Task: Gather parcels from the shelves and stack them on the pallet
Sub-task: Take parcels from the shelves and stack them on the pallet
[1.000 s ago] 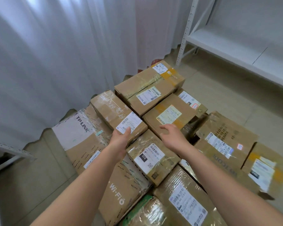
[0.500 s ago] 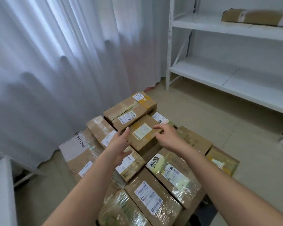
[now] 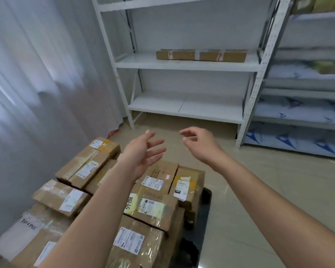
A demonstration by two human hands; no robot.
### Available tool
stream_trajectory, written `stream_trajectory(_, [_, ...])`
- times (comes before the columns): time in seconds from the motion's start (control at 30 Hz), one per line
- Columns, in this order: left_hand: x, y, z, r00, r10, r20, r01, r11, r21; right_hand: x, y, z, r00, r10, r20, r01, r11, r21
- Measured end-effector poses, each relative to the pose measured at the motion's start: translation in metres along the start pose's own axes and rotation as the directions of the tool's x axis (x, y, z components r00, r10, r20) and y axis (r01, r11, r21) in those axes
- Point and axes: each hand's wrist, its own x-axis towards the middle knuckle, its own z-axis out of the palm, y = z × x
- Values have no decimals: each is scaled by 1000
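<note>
Both hands are hovering mid-frame holding nothing: left hand (image 3: 143, 151) with fingers spread, right hand (image 3: 199, 146) loosely curled. Taped cardboard parcels (image 3: 155, 206) are lying stacked lower left on a dark pallet (image 3: 203, 213); one long parcel (image 3: 201, 54) is sitting on the white shelf (image 3: 186, 64), upper centre.

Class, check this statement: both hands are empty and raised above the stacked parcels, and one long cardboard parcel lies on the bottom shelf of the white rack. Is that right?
Not quite. The head view shows the long cardboard parcel on the rack's middle shelf, not the bottom shelf, which holds nothing. The left hand and right hand are indeed empty above the stacked parcels.
</note>
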Motion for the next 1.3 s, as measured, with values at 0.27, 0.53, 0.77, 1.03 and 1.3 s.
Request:
stream_trajectory(0.27, [-40, 23, 145, 962, 35, 270, -54, 997, 62, -49, 16, -148, 931, -26, -364, 81, 987, 137])
stream_trajectory(0.53, [-15, 37, 365, 888, 106, 448, -137, 990, 37, -39, 95, -329, 843, -9, -538, 81, 990, 111])
stream_trajectory(0.77, [-1, 13, 580, 799, -17, 602, -29, 997, 67, -43, 175, -505, 719, 47, -694, 6, 997, 74])
stream_trajectory(1.03, [25, 0, 739, 719, -31, 694, -41, 995, 88, -35, 253, -618, 576, 128, -807, -42, 991, 127])
stream_trajectory(1.3, [107, 18, 882, 664, -20, 747, -27, 998, 51, 25, 317, -727, 458, 180, -870, -122, 983, 139])
